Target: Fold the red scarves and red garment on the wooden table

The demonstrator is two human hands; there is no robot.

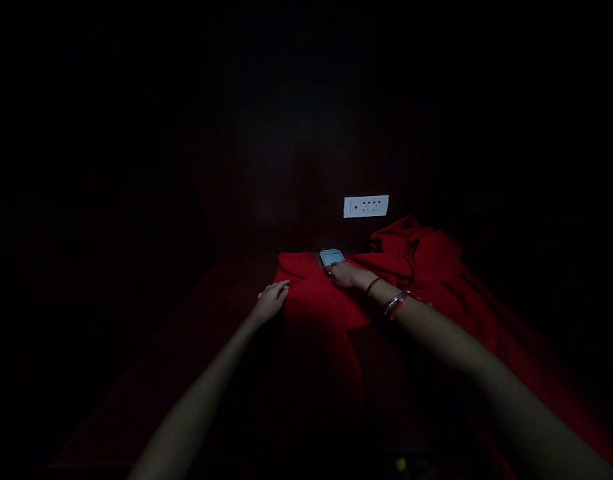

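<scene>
A red cloth (pixel 311 291) lies spread on a dark surface. At its left edge is my left hand (pixel 272 300), fingers loosely stretched and touching the fabric, with a ring on one finger. My right hand (pixel 345 275) reaches in from the right, just below a phone-like device (pixel 332 256) with a lit screen. Its fingers extend over the cloth at the device's lower edge, and the fingertips are partly hidden. A silver bangle (pixel 396 303) and a dark band (pixel 373 285) circle my right wrist.
A white wall socket plate (pixel 366 207) is on the dark wall behind. More red fabric (pixel 421 257) lies bunched at the right and trails toward the lower right. A small yellow-green thing (pixel 400 464) shows at the bottom. Most surroundings are too dark to make out.
</scene>
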